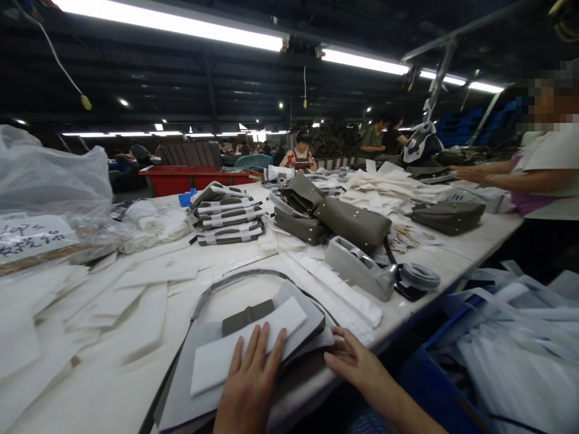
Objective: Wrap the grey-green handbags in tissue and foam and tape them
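Note:
A grey-brown bag (181,367) lies at the table's near edge, with light grey sheet material over it and its wrapped strap (253,274) looped behind. On top rests a white foam strip (205,367), partly covering a dark grey-green flap piece (248,316). My left hand (253,367) lies on the strip, fingers spread. At the bag's right edge, my right hand (355,358) has its thumb and fingers around the edge of the sheet material.
Behind the bag are a grey tape dispenser (357,265), finished bags (353,223) and stacked wrapped bags (228,217). White sheets (131,301) cover the left. A blue bin (438,380) stands at the lower right; a person (543,163) works at the right.

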`<state>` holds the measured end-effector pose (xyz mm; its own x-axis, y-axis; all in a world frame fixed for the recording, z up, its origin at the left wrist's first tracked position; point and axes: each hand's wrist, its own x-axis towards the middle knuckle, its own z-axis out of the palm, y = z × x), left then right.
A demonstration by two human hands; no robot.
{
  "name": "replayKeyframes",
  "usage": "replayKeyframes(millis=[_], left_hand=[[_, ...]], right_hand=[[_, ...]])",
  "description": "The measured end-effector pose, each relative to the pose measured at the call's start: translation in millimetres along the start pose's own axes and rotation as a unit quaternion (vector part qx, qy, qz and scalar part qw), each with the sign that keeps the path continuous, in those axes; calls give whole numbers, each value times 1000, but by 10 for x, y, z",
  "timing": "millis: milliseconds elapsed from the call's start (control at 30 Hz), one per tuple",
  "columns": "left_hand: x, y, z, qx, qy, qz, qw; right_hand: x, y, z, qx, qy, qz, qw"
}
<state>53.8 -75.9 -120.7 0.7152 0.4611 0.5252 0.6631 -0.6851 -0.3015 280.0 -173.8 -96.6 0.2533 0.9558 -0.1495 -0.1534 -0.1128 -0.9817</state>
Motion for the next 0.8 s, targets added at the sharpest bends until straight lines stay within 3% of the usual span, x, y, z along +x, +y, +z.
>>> replayKeyframes(millis=[133, 233, 433, 633, 800], left_hand=[[21, -29, -80, -20, 0, -14, 1000], [11, -56, -94, -22, 8, -17, 1000], [-57, -78, -58, 7, 18, 8, 1000], [-37, -46, -179, -48, -10, -25, 998], [-9, -56, -215, -60, 17, -69, 996]], right_hand=[[-46, -21, 225, 176, 15, 8, 984], [-16, 10, 345, 247, 39, 12, 968], [21, -94, 442, 208, -21, 80, 975], [-11, -270, 562, 230, -46, 68, 970], [30, -377, 643, 251, -50, 44, 966]])
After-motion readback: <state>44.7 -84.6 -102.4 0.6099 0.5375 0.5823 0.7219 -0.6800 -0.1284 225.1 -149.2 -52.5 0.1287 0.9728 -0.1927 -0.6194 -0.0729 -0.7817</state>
